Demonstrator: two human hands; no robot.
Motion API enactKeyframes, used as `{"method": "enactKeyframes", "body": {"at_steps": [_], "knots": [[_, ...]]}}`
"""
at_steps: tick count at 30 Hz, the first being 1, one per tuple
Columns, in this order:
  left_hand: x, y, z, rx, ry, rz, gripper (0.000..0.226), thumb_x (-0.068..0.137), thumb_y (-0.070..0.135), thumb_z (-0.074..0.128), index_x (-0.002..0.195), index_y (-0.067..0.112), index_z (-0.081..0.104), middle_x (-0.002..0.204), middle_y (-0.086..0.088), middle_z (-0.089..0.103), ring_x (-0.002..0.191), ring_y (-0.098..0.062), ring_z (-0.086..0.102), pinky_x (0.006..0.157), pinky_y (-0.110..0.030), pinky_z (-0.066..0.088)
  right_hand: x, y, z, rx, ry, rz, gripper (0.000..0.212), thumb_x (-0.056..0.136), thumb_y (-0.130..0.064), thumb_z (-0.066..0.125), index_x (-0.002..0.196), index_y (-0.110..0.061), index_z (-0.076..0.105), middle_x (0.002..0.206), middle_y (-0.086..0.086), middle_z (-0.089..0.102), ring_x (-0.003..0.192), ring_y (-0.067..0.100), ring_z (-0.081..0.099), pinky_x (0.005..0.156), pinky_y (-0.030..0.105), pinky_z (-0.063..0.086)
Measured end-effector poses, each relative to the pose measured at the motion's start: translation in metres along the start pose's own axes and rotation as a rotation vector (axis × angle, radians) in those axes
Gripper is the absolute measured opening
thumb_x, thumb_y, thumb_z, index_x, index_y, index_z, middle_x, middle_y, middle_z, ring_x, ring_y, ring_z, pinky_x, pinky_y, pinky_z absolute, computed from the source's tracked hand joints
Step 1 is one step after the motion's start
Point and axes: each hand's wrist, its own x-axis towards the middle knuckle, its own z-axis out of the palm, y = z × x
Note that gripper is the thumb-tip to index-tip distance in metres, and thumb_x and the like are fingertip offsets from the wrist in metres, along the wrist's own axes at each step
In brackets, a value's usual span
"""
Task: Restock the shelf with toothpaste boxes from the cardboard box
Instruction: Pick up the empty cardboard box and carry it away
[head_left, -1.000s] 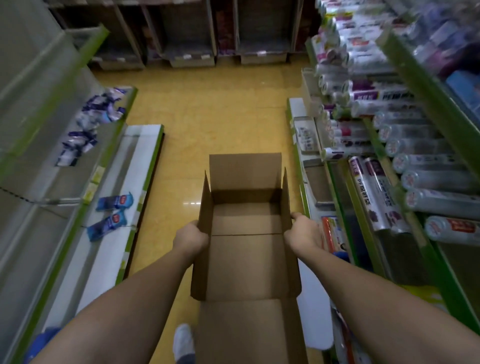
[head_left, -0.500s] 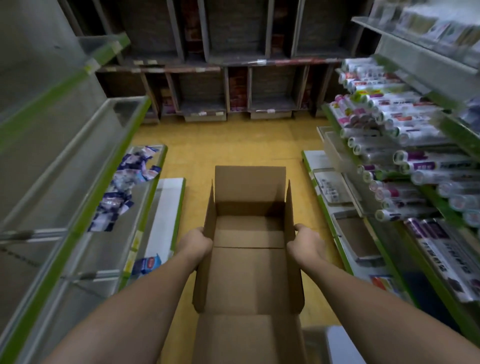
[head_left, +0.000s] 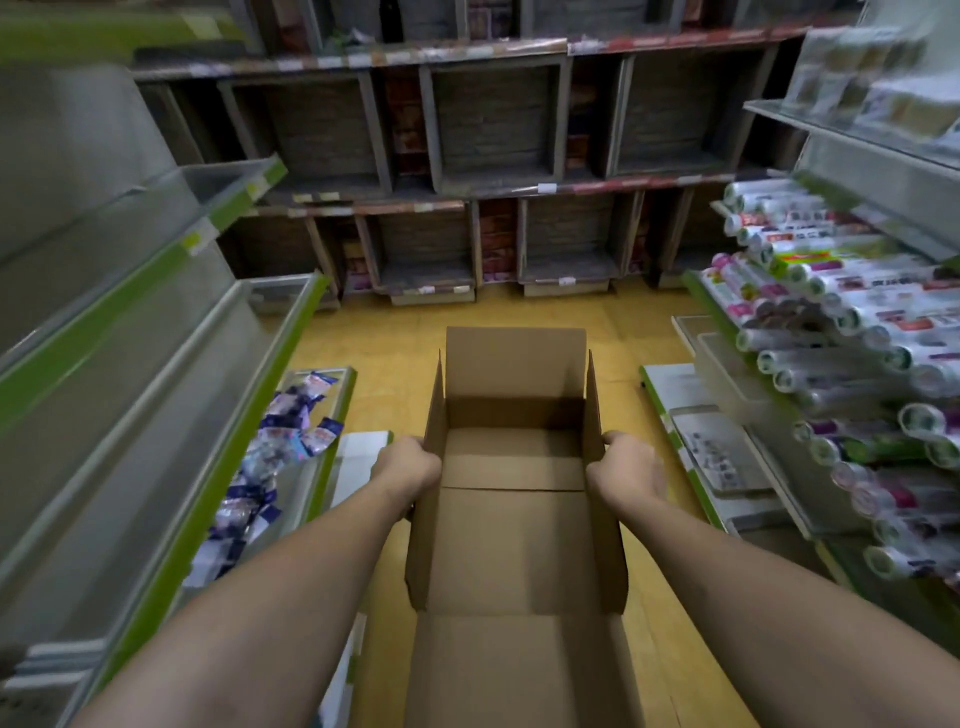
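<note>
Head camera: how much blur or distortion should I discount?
Head view: the cardboard box, left hand and right hand read fairly sharp; the left shelves and the rolls on the right smear; wide-angle bending curves the edges; dim light, shadow inside the box's far end.

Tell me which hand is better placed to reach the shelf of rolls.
Right, probably: the right hand grips the cardboard box wall nearest the rolls; the left hand holds the far wall.

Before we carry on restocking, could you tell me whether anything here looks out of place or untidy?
The cardboard box, gripped by the left hand and right hand, looks empty: only bare bottom shows. The blue-and-white packets on the lower left shelf lie jumbled, not in rows.
</note>
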Motion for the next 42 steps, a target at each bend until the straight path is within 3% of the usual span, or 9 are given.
{"method": "enactKeyframes", "body": {"at_steps": [8,13,19,26,30,34,39,42], "knots": [[0.13,0.122,0.011,-0.016,0.052,-0.007,0.049,0.089,0.013,0.044,0.135,0.022,0.059,0.113,-0.012,0.064,0.095,-0.037,0.064,0.076,-0.048,0.063,0.187,-0.041,-0.01,0.038,-0.025,0.002,0.044,0.088,-0.008,0.056,0.13,-0.019,0.061,0.119,0.012,0.066,0.107,0.032,0.062,0.081,0.035,0.054],[0.207,0.204,0.018,-0.019,-0.009,0.034,0.053,0.086,0.014,0.045,0.135,0.027,0.06,0.105,-0.009,0.069,0.089,-0.035,0.068,0.071,-0.047,0.064,0.294,-0.066,-0.027,0.031,-0.003,0.019,0.046,0.089,-0.01,0.058,0.134,-0.022,0.059,0.118,0.011,0.067,0.108,0.031,0.062,0.085,0.035,0.053],[0.331,0.297,0.029,0.038,-0.04,0.097,0.048,0.097,0.01,0.044,0.142,0.021,0.054,0.104,-0.004,0.059,0.091,-0.031,0.064,0.078,-0.042,0.062,0.428,-0.094,-0.023,0.029,-0.003,0.059,0.049,0.088,-0.01,0.057,0.136,-0.022,0.058,0.12,0.012,0.068,0.11,0.033,0.062,0.082,0.032,0.05],[0.511,0.409,0.038,0.074,-0.17,0.153,0.046,0.093,0.014,0.045,0.135,0.026,0.058,0.102,-0.007,0.073,0.088,-0.03,0.071,0.075,-0.045,0.063,0.596,-0.14,-0.015,0.037,0.038,0.183,0.044,0.089,-0.01,0.057,0.131,-0.018,0.06,0.119,0.014,0.067,0.112,0.034,0.061,0.086,0.035,0.05],[0.588,0.475,0.037,0.095,-0.222,0.178,0.044,0.094,0.013,0.044,0.134,0.026,0.058,0.104,-0.007,0.072,0.09,-0.03,0.071,0.076,-0.045,0.063,0.677,-0.164,-0.021,0.051,0.059,0.266,0.048,0.089,-0.011,0.057,0.136,-0.02,0.058,0.123,0.013,0.065,0.115,0.034,0.06,0.087,0.034,0.05],[0.662,0.536,0.045,0.156,-0.217,0.175,0.043,0.099,0.013,0.047,0.141,0.02,0.054,0.114,-0.008,0.065,0.104,-0.032,0.067,0.084,-0.044,0.061,0.758,-0.178,-0.026,0.082,0.073,0.321,0.052,0.089,-0.012,0.058,0.14,-0.022,0.055,0.127,0.013,0.065,0.118,0.033,0.059,0.091,0.035,0.051],[0.752,0.615,0.069,0.239,-0.215,0.239,0.045,0.098,0.014,0.046,0.142,0.022,0.052,0.109,-0.007,0.066,0.093,-0.028,0.068,0.075,-0.04,0.062,0.869,-0.186,-0.024,0.046,0.055,0.354,0.042,0.089,-0.014,0.057,0.131,-0.019,0.06,0.116,0.012,0.068,0.105,0.033,0.064,0.083,0.034,0.055],[0.811,0.668,0.094,0.248,-0.203,0.267,0.046,0.095,0.017,0.047,0.14,0.023,0.054,0.116,-0.007,0.068,0.098,-0.03,0.068,0.08,-0.044,0.062,0.949,-0.184,-0.021,0.098,0.069,0.37,0.048,0.088,-0.012,0.056,0.136,-0.018,0.057,0.119,0.012,0.066,0.107,0.032,0.064,0.085,0.036,0.056]]}}
